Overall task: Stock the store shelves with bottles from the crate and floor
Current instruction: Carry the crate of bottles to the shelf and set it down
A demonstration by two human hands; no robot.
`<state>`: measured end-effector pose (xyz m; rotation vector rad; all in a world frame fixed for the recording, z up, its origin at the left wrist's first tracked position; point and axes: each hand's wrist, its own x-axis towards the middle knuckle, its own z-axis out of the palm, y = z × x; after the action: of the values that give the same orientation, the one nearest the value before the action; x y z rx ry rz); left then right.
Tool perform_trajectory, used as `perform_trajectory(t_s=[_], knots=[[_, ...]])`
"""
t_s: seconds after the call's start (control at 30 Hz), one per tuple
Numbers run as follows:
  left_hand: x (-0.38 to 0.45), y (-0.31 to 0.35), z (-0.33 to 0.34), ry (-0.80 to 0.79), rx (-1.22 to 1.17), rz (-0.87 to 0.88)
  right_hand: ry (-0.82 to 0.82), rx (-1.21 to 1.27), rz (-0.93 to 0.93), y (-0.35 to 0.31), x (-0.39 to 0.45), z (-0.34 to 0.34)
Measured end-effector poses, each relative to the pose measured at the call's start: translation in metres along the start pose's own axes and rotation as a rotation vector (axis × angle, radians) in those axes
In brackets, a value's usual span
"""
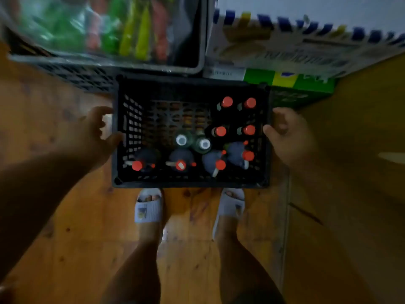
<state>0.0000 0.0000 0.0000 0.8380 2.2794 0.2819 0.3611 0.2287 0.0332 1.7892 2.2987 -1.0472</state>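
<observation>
A black plastic crate [190, 183] sits on the wooden floor just ahead of my feet. Several dark bottles with red caps [227, 102] stand in its right and near parts, and two bottles with pale caps [181, 140] stand near the middle. The crate's far left part shows bare lattice. My left hand [96, 132] is at the crate's left wall, fingers curled by the rim, thumb touching the side. My right hand [285, 132] is at the right wall with fingers curled at the rim. Whether either hand fully grips the rim is blurred.
A grey crate [109, 66] wrapped in clear plastic holds green, yellow and red bottles at the far left. A cardboard case [295, 51] with blue-capped bottles lies on a green box [306, 82] at the far right. My feet in pale slippers [149, 207] stand close behind the crate.
</observation>
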Motion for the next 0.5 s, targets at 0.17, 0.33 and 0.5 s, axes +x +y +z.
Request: perform_trajectory(t_s=[0.17,0.33,0.5], knots=[[0.04,-0.024,0.038,-0.11,0.023,-0.08,-0.03,0.143,0.099,0.037,0.039,0.043],[0.061,-0.03,0.061,-0.021,-0.236,-0.057,0.014,0.241,0.071,0.055,0.06,0.066],[0.072,-0.036,0.066,-0.084,-0.513,-0.074,-0.071,0.324,0.048,0.061,0.054,0.071]])
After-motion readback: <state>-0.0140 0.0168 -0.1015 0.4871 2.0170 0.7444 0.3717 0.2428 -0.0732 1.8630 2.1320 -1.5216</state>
